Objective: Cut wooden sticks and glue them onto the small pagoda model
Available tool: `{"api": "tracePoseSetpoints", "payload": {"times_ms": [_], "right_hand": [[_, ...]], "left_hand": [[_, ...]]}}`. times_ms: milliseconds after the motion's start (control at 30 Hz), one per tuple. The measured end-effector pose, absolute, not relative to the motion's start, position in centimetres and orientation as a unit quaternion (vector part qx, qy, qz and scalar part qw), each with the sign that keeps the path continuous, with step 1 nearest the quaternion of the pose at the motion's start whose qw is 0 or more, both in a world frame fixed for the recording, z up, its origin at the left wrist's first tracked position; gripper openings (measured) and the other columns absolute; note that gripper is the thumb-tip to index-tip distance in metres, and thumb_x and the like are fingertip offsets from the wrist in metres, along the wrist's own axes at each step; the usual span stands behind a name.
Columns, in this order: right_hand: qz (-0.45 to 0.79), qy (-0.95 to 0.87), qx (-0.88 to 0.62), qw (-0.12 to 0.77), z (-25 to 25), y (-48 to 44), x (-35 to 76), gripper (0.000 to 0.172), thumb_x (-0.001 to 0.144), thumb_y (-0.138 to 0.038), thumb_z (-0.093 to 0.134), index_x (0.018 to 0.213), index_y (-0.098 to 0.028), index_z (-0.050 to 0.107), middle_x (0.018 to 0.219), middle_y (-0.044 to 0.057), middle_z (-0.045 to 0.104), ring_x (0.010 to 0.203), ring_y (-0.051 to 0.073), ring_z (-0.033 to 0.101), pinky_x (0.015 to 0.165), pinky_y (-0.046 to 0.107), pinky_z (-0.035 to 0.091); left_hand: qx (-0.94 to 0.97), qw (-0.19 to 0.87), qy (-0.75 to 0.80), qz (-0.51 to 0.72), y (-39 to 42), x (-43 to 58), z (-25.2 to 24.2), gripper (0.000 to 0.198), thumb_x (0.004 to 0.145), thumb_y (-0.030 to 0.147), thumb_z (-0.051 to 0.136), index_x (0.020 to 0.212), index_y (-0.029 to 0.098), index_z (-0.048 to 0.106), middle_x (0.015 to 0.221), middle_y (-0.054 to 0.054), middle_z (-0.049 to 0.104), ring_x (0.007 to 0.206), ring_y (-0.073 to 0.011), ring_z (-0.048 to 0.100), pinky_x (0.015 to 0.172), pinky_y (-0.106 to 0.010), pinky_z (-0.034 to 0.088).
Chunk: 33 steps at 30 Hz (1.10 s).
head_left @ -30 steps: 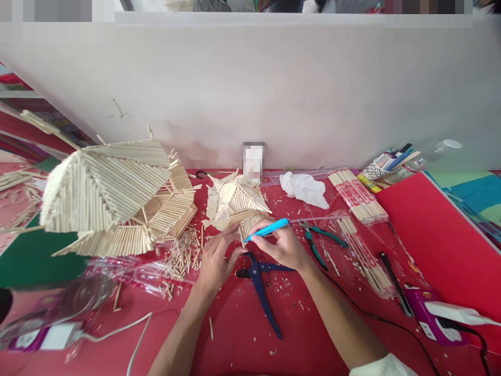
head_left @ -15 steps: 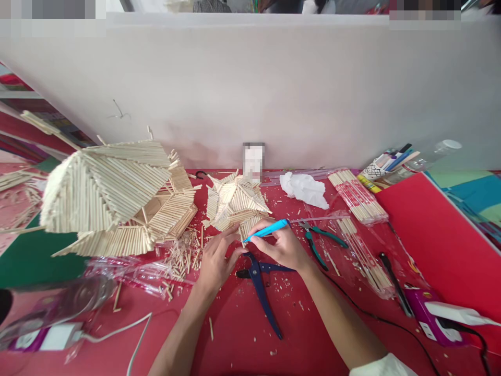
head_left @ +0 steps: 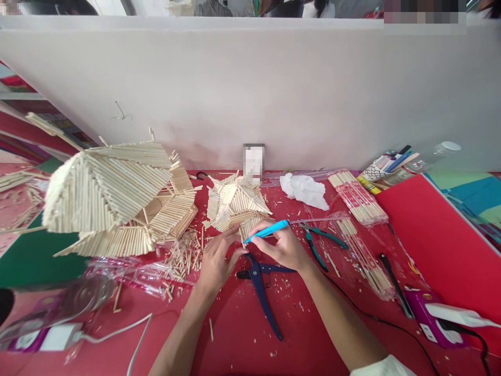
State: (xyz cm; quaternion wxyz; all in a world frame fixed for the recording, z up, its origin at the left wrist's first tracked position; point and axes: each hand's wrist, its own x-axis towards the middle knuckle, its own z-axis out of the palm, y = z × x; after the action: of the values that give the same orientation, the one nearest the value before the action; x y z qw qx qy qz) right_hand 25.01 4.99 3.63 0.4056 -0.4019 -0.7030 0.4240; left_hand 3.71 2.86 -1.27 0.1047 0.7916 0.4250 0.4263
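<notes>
Head view: one small stick model [head_left: 237, 196], star-like in plan, standing at the middle of the red table [head_left: 235, 334], just beyond the hands; upper faces laid with pale sticks side by side, ridges formed, a lower tier of sticks showing on the near side. Judged well advanced above; near edge apparently the part in hand, its finish not to be determined, being partly covered by fingers. One large stick model [head_left: 105, 183], to the left, broad roof closely covered, lower tiers likewise laid; state of its far side not visible. Stock apparently unused: a heap of short cut sticks [head_left: 183, 258] between the two models; an upper wrapped bundle [head_left: 358, 198] and a lower bundle [head_left: 366, 256] of longer sticks, at right. Left hand [head_left: 218, 254]: palm down, fingers reaching to the near edge of the small model, thumb set apart below; whether a stick is pinched there cannot be told. Right hand [head_left: 287, 245]: grasping a blue pen-shaped tool [head_left: 272, 228] between thumb and fingers, tool slanted, tip down and leftward at that same near edge, close to the left fingertips. Both forearms: extended forward, converging from either side. Blue-handled pliers [head_left: 261, 292]: lying on the table between the forearms, unheld.
</notes>
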Motion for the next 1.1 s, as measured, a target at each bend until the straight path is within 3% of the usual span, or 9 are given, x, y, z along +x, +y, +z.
{"api": "tracePoseSetpoints", "payload": {"times_ms": [367,533,667,767,967,1100], "right_hand": [[0.415,-0.685,-0.405,0.441,3.9,4.5,25.9,0.014,0.097,-0.035,0.064,0.095,-0.024,0.072,0.090,0.004,0.073,0.085,0.021,0.069,0.081,0.035,0.055],[0.347,-0.680,-0.438,0.475,3.5,2.8,28.0,0.015,0.100,-0.037,0.063,0.103,-0.026,0.073,0.097,0.005,0.074,0.092,0.022,0.070,0.079,0.034,0.057],[0.271,-0.693,-0.470,0.475,1.7,1.2,29.6,0.018,0.103,-0.034,0.058,0.110,-0.027,0.074,0.104,0.006,0.076,0.097,0.024,0.071,0.087,0.039,0.058],[0.210,-0.719,-0.489,0.446,-0.6,0.1,30.0,0.024,0.105,-0.027,0.051,0.118,-0.026,0.072,0.106,0.008,0.077,0.098,0.025,0.071,0.088,0.040,0.057],[0.121,-0.802,-0.507,0.292,-4.1,-0.4,28.6,0.019,0.103,-0.018,0.053,0.110,-0.022,0.070,0.099,0.010,0.074,0.097,0.028,0.066,0.085,0.039,0.053],[0.119,-0.810,-0.510,0.266,-4.1,-0.2,27.7,0.022,0.098,-0.006,0.054,0.105,-0.020,0.071,0.094,0.010,0.074,0.096,0.027,0.065,0.086,0.038,0.050]], "left_hand": [[0.787,0.109,0.430,0.429,2.8,3.7,-1.5,0.022,0.101,0.037,0.063,0.117,0.021,0.063,0.128,-0.016,0.074,0.115,-0.0273,0.074,0.093,-0.041,0.062],[0.784,0.111,0.433,0.430,2.4,3.6,-1.4,0.025,0.101,0.037,0.062,0.120,0.021,0.060,0.130,-0.016,0.072,0.114,-0.0262,0.074,0.093,-0.040,0.062],[0.797,0.088,0.399,0.444,1.6,2.5,-1.3,0.033,0.099,0.039,0.065,0.126,0.022,0.057,0.127,-0.016,0.072,0.115,-0.0262,0.073,0.092,-0.040,0.062],[0.834,0.063,0.338,0.433,0.9,1.3,-1.3,0.035,0.098,0.038,0.067,0.128,0.022,0.057,0.123,-0.015,0.073,0.112,-0.0252,0.074,0.090,-0.037,0.063],[0.911,0.071,0.261,0.312,-0.1,0.3,-1.8,0.033,0.103,0.035,0.060,0.132,0.022,0.057,0.124,-0.013,0.072,0.110,-0.0223,0.075,0.085,-0.032,0.064],[0.920,0.108,0.261,0.270,-0.3,0.9,-2.2,0.035,0.105,0.036,0.056,0.136,0.022,0.054,0.131,-0.013,0.069,0.114,-0.0220,0.074,0.085,-0.032,0.064]]}}
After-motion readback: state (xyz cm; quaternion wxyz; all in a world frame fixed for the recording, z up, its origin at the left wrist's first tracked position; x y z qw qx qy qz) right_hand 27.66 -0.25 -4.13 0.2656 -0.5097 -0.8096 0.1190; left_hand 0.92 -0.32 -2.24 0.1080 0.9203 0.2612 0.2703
